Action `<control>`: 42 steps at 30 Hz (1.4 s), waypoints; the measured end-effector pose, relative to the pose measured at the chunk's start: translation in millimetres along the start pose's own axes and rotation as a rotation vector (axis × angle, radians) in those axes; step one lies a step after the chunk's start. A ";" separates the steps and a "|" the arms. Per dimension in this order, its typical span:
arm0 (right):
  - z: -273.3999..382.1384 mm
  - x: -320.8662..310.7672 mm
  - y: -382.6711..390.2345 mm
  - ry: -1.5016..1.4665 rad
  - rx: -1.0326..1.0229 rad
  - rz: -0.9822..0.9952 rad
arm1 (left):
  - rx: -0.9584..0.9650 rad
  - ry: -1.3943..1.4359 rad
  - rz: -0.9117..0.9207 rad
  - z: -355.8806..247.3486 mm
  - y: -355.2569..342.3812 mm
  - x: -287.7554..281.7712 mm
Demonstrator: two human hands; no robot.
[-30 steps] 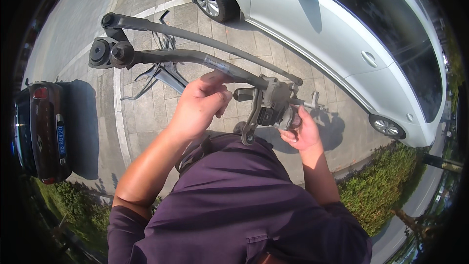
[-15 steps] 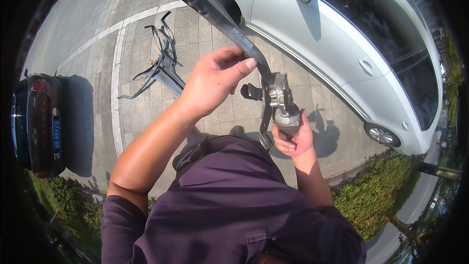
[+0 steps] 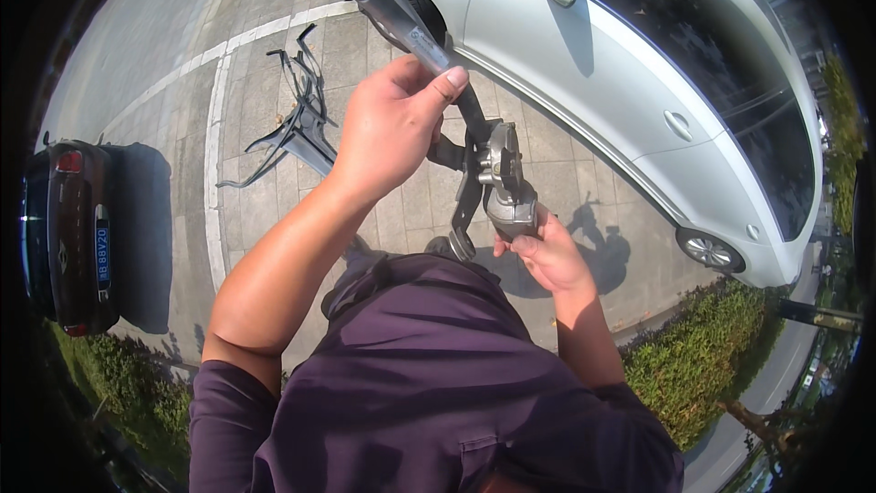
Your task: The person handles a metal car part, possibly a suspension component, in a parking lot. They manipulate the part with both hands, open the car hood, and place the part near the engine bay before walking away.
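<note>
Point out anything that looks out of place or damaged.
A tangle of dark, thin parts lies loose on the paving, odd near a white car. The metal linkage in the left hand and right hand shows no clear damage.

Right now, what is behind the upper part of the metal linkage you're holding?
Behind the metal linkage, part of the front tyre of the white car shows, with grey paving nearby. The linkage covers much of that wheel, so those parts cannot be seen.
</note>
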State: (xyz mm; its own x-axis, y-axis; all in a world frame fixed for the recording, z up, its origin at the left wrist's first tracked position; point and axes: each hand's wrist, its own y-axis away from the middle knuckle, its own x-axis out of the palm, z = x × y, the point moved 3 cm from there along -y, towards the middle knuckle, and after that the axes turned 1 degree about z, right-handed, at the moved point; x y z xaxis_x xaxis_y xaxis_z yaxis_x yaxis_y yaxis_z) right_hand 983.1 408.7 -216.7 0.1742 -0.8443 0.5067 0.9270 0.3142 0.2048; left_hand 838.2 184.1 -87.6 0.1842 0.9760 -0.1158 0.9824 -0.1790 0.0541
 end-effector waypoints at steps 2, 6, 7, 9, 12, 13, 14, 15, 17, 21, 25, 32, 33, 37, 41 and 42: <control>6.2 9.3 -3.8 0.182 -0.056 -0.145 | -0.018 -0.027 -0.023 -2.9 -1.7 0.2; -1.3 17.9 -23.7 0.642 -0.258 -0.296 | -0.006 -0.103 -0.059 2.5 -7.8 4.8; -6.5 13.8 -27.9 0.698 -0.254 -0.317 | 0.004 -0.125 -0.057 2.8 -9.2 6.9; -6.8 18.2 -33.8 0.758 -0.285 -0.337 | 0.051 -0.189 -0.069 -0.4 -9.7 9.3; -0.1 29.4 -35.4 0.415 -0.319 -0.248 | 0.052 -0.305 -0.030 -7.8 -17.8 8.8; 10.3 29.6 -34.7 0.459 -0.247 -0.192 | 0.007 -0.352 0.036 -12.9 -19.7 5.2; 10.1 24.0 -34.8 0.369 -0.165 -0.185 | 0.033 -0.254 0.053 -8.6 -20.1 3.5; 7.8 18.6 -35.4 0.279 -0.082 -0.179 | 0.059 -0.156 0.070 0.8 -20.6 1.3; 1.1 10.6 -38.8 0.117 -0.001 -0.159 | 0.009 -0.083 0.122 11.1 -19.3 -7.2; 5.5 13.8 -56.4 -0.050 -0.111 -0.044 | -0.092 0.000 0.123 90.5 -5.8 -22.1; -5.3 1.2 -68.9 -0.169 -0.051 0.004 | -0.157 0.073 0.271 155.4 -0.8 -11.4; -9.2 0.1 -84.0 -0.255 0.014 -0.038 | -0.342 0.223 0.321 176.3 -16.5 12.7; -8.2 1.4 -85.1 -0.244 0.026 -0.031 | -0.301 0.149 0.303 182.8 -20.1 14.4; -4.9 17.7 -87.0 -0.264 0.028 -0.034 | -0.285 0.169 0.244 191.8 -22.9 18.1; -10.4 24.8 -92.3 -0.232 0.017 -0.048 | -0.302 0.314 0.243 187.6 -19.8 12.0; -11.6 25.7 -92.5 -0.245 0.037 -0.051 | -0.307 0.329 0.245 187.3 -19.9 10.0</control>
State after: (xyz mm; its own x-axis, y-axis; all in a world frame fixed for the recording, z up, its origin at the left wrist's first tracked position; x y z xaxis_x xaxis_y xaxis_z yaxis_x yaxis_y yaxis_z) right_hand 905.7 352.9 -232.3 0.0375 -0.7307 0.6817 0.9191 0.2929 0.2634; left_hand 826.6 174.2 -275.6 0.3395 0.9062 0.2522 0.8479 -0.4109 0.3351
